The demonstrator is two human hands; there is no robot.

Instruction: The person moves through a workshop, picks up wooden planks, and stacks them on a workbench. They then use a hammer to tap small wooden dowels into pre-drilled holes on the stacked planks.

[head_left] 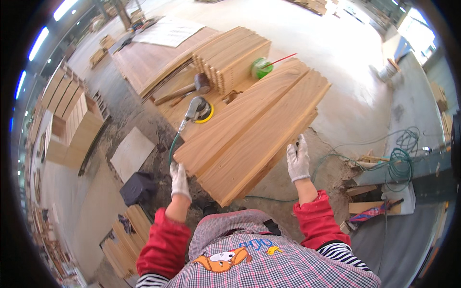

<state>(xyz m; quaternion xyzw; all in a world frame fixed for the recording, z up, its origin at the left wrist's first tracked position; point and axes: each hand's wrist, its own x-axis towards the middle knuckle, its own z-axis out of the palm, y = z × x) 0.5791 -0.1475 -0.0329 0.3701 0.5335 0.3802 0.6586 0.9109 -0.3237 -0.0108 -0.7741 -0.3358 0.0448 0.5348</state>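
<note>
My left hand (180, 182), in a white glove, is at the near left end of a stack of wooden boards (254, 129); its fingers point up beside the corner, and I cannot tell whether they touch it. Gloved too, my right hand (298, 159) stands off the stack's right side with fingers stretched and holds nothing. The boards have jagged, notched far ends. Just beyond them on the left lies a round sander (199, 110) with a yellow-edged pad and a green hose. A mallet (202, 84) with a dark head rests farther back.
Behind the boards stand another notched stack (235, 50) and a green tub (262, 68) with a red stick. Large panels (161, 62) lie at the back left. Wooden drawer boxes (77, 125) sit on the left floor. A coiled green hose (399, 163) hangs at right.
</note>
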